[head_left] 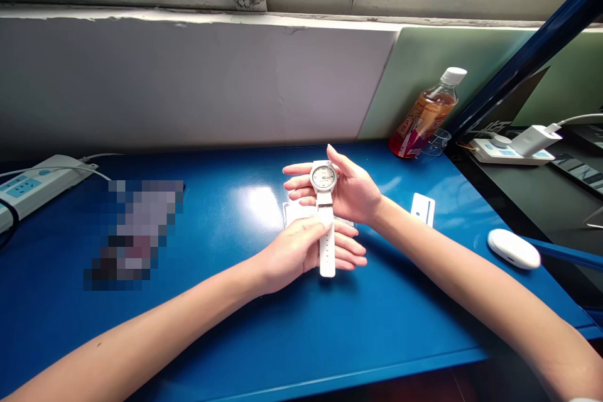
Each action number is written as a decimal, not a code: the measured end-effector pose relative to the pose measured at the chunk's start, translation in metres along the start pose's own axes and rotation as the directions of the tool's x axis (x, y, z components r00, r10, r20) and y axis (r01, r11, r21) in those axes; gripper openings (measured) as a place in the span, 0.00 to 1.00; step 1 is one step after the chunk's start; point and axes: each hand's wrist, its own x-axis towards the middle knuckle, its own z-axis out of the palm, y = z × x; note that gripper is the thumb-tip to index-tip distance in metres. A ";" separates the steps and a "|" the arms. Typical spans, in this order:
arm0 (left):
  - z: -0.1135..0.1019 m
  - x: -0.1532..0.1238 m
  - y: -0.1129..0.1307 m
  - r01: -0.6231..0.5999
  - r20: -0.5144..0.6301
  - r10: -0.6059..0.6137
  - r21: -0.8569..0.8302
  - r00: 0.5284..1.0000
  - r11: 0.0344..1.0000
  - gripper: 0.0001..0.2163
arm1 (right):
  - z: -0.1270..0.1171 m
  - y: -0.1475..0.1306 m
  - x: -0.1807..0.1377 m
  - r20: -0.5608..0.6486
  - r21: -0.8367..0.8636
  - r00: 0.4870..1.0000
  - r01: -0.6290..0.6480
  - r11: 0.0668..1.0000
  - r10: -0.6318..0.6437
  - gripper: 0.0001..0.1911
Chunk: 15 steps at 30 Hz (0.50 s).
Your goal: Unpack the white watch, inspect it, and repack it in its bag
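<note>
A white wristwatch (324,177) with a round light dial is held over the blue table, its white strap pointing toward me. My left hand (294,248) grips the strap, thumb pressed on top and fingers stretched out beneath it. Palm up, my right hand (355,191) lies behind the watch head, fingers extended under it and the thumb held apart. Beneath both hands is a flat white item (293,213), mostly hidden, so its kind is unclear.
A tilted-looking drink bottle (421,119) stands at the back right. On the right lie a white card-like piece (423,208) and a rounded white case (513,249). White power strips (42,183) sit at both sides. A blurred-out object (141,226) lies on the left.
</note>
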 end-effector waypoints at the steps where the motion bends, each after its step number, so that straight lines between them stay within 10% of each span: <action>1: 0.000 0.000 0.001 0.010 0.000 -0.010 0.002 1.000 1.000 0.16 | 0.001 0.000 0.000 0.000 0.008 1.000 -0.005 1.000 0.005 0.39; 15: 0.000 0.002 0.004 0.020 0.005 -0.020 0.018 1.000 1.000 0.16 | 0.002 -0.004 0.000 -0.027 -0.016 0.999 0.024 1.000 -0.024 0.38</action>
